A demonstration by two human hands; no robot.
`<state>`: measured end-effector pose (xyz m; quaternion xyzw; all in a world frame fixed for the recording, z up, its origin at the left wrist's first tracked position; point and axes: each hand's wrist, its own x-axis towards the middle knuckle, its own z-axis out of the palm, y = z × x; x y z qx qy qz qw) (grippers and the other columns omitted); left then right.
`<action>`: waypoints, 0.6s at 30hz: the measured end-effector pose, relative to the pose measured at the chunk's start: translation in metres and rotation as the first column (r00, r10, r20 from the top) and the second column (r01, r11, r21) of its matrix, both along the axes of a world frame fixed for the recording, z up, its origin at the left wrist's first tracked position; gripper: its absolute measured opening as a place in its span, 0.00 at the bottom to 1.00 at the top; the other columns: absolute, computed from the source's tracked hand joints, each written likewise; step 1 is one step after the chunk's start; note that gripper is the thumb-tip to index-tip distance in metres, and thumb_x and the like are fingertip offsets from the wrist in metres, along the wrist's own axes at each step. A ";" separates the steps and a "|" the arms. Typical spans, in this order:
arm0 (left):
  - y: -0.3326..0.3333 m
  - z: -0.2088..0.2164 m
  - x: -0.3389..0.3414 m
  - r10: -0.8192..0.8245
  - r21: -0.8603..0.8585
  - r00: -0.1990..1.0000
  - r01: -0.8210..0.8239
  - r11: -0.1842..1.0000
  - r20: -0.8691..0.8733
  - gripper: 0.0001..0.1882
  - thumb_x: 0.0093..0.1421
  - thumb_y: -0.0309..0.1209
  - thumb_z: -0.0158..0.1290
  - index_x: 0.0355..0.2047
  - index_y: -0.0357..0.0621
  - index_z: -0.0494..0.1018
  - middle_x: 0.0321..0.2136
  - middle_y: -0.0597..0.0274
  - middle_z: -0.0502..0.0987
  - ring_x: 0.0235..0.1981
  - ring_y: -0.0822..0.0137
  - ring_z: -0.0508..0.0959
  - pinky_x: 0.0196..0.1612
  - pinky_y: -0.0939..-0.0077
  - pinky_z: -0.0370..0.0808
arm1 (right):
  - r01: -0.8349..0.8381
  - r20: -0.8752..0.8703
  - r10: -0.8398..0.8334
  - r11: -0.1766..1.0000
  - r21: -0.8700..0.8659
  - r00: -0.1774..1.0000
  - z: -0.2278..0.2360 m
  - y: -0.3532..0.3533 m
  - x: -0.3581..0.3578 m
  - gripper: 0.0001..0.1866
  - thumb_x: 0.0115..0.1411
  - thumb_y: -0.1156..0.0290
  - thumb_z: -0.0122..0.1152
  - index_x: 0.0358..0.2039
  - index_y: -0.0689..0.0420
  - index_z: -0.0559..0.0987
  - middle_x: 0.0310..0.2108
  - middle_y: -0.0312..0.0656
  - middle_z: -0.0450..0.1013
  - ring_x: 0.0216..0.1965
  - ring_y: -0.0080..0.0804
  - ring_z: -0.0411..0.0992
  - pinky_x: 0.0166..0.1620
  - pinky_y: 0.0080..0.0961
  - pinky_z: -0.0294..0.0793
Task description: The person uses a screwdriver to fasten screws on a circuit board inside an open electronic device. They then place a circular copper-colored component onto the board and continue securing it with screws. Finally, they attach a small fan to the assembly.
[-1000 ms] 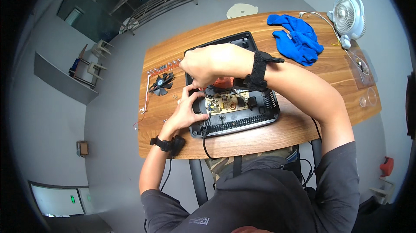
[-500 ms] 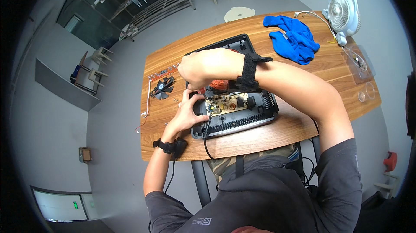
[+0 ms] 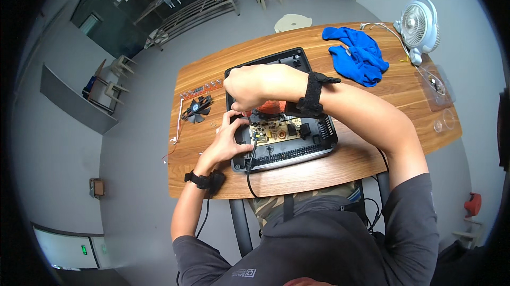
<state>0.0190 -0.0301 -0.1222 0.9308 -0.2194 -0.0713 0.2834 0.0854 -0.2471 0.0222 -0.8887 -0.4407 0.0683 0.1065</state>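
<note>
An opened black appliance housing (image 3: 289, 154) lies on the table in front of me, with a tan circuit board (image 3: 276, 132) and an orange-red wire coil (image 3: 272, 107) inside. Over its left side my right hand (image 3: 248, 87) is closed, thumb side down. Whatever sits in that fist is mostly hidden; a small red part shows just below. My left hand (image 3: 226, 141) rests at the housing's left edge, thumb and fingers spread apart beside the board. A black cable (image 3: 250, 171) runs past the left thumb and over the near edge.
Left of the housing lie a black fan (image 3: 196, 108) and a narrow orange circuit strip (image 3: 202, 90) with a white lead. A blue cloth (image 3: 358, 55) is at the back right. Beyond it stands a white desk fan (image 3: 418, 25), near a clear plastic tray (image 3: 434, 86) and small clear cups.
The whole view has shifted slightly. Both hands keep nearly the same places at the housing, the right still closed over its left side.
</note>
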 end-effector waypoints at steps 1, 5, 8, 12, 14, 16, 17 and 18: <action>0.000 0.000 -0.001 0.002 -0.002 1.000 -0.002 1.000 0.005 0.38 0.42 0.37 0.76 0.55 0.47 0.75 0.64 0.51 0.61 0.65 0.45 0.68 0.67 0.52 0.69 | -0.010 -0.001 0.010 1.000 0.007 1.000 0.000 -0.001 -0.001 0.17 0.56 0.62 0.69 0.30 0.68 0.86 0.31 0.59 0.82 0.35 0.53 0.83 0.39 0.42 0.84; -0.002 0.004 -0.002 0.022 0.024 1.000 -0.022 0.999 -0.013 0.39 0.42 0.37 0.76 0.55 0.48 0.75 0.64 0.51 0.61 0.65 0.44 0.67 0.67 0.52 0.69 | -0.012 -0.029 0.013 0.999 0.032 0.999 -0.001 -0.001 -0.001 0.17 0.56 0.62 0.68 0.30 0.67 0.85 0.31 0.59 0.81 0.36 0.54 0.83 0.40 0.42 0.83; 0.001 0.000 -0.001 -0.003 0.015 1.000 0.003 1.000 0.007 0.39 0.42 0.37 0.76 0.56 0.49 0.75 0.64 0.51 0.60 0.65 0.44 0.67 0.67 0.51 0.69 | 0.008 -0.034 -0.006 0.998 0.061 0.999 -0.008 -0.001 0.003 0.17 0.56 0.62 0.68 0.34 0.67 0.85 0.32 0.60 0.81 0.38 0.55 0.83 0.42 0.43 0.83; 0.002 -0.003 0.002 -0.029 0.017 0.999 0.028 0.999 0.025 0.39 0.42 0.38 0.76 0.56 0.49 0.74 0.64 0.51 0.60 0.66 0.43 0.66 0.67 0.51 0.68 | 0.073 -0.068 -0.071 0.997 0.037 0.995 -0.013 -0.007 0.007 0.19 0.57 0.61 0.68 0.37 0.67 0.83 0.34 0.61 0.81 0.41 0.56 0.82 0.45 0.44 0.83; 0.002 0.001 0.001 -0.011 -0.007 1.000 0.011 1.000 -0.004 0.39 0.43 0.39 0.76 0.56 0.49 0.74 0.64 0.51 0.60 0.66 0.43 0.66 0.67 0.50 0.67 | 0.066 -0.041 -0.064 0.997 0.045 0.997 -0.014 -0.011 0.009 0.21 0.58 0.57 0.68 0.38 0.66 0.84 0.34 0.60 0.82 0.41 0.57 0.82 0.46 0.46 0.82; 0.010 -0.007 0.001 -0.044 0.003 0.998 0.044 0.999 0.034 0.39 0.43 0.40 0.76 0.56 0.49 0.74 0.65 0.50 0.60 0.66 0.43 0.66 0.68 0.50 0.66 | 0.046 -0.004 -0.046 0.999 0.023 0.999 -0.006 -0.016 0.006 0.23 0.58 0.55 0.69 0.39 0.66 0.84 0.34 0.60 0.82 0.41 0.58 0.82 0.47 0.46 0.82; 0.008 -0.006 0.001 -0.040 0.001 0.999 0.040 0.999 0.024 0.39 0.44 0.41 0.76 0.57 0.48 0.74 0.65 0.49 0.59 0.67 0.42 0.65 0.68 0.50 0.66 | 0.065 -0.010 -0.065 0.998 0.026 0.998 -0.001 -0.018 0.007 0.25 0.59 0.52 0.69 0.40 0.65 0.84 0.35 0.60 0.82 0.41 0.58 0.82 0.47 0.46 0.82; 0.007 -0.005 0.000 -0.033 0.020 0.999 0.032 0.999 0.019 0.40 0.44 0.42 0.76 0.57 0.49 0.74 0.66 0.49 0.59 0.67 0.42 0.65 0.68 0.49 0.65 | 0.084 -0.015 -0.083 0.996 0.029 0.996 0.006 -0.020 0.008 0.26 0.59 0.50 0.69 0.42 0.65 0.85 0.35 0.60 0.82 0.41 0.58 0.82 0.47 0.46 0.81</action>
